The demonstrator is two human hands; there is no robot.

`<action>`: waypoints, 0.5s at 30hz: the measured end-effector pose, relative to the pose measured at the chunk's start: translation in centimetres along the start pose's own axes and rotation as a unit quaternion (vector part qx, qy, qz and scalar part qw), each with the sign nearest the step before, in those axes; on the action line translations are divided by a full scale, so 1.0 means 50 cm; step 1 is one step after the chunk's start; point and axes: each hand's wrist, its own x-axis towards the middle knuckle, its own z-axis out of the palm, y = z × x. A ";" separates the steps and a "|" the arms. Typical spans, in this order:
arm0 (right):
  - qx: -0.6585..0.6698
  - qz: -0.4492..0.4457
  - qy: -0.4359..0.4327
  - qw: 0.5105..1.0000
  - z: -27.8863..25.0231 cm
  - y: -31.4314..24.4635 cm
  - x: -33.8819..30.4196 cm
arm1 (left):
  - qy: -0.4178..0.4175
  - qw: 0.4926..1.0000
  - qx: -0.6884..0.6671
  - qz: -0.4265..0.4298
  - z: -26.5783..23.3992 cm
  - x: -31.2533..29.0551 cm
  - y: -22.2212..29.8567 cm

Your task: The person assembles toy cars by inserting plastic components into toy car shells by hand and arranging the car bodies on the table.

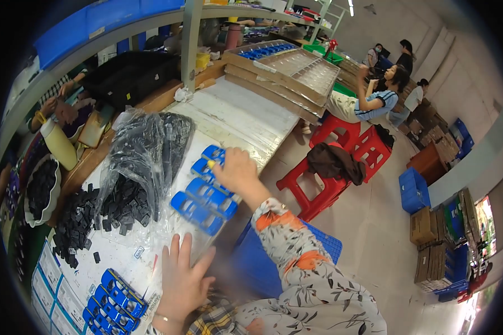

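Observation:
My right hand (238, 174) is over the far end of a group of blue toy cars, its fingers closed around the farthest blue toy car (205, 158). A small yellow spot shows by its fingertips. Two more blue toy cars (197, 213) lie just nearer, side by side. Nearer me, my left hand (180, 274) hovers over the table edge with its fingers spread and nothing in them. At the lower left, another row of blue toy cars (113, 303) stands close together. Small black pieces (75, 226) lie heaped on the white table (151, 226), some inside a clear plastic bag (151, 139).
Stacked cardboard trays (285, 70) stand at the table's far end. A metal shelf post (191, 44) rises from the back edge beside a black bin (129, 78). Red stools (318, 181) and a blue crate (262, 268) are right of the table. People sit and stand beyond.

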 end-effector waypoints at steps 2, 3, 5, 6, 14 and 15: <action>0.003 -0.026 0.005 1.000 -0.003 -0.035 -0.035 | 0.008 0.999 -0.022 -0.039 0.020 0.001 -0.008; -0.012 -0.028 -0.030 0.999 -0.003 -0.055 -0.050 | 0.010 0.999 -0.019 -0.047 0.021 -0.007 -0.012; -0.016 -0.048 -0.086 0.995 -0.001 -0.095 -0.080 | -0.016 0.996 0.000 -0.093 0.014 -0.041 -0.015; -0.012 -0.060 -0.073 0.995 -0.005 -0.097 -0.090 | -0.003 0.995 0.003 -0.098 0.010 -0.053 -0.015; 0.046 -0.179 -0.033 0.982 -0.012 -0.163 -0.172 | 0.010 0.987 0.025 -0.160 -0.035 -0.189 -0.036; 0.059 -0.193 -0.045 0.978 -0.010 -0.177 -0.178 | 0.010 0.985 0.028 -0.171 -0.040 -0.210 -0.037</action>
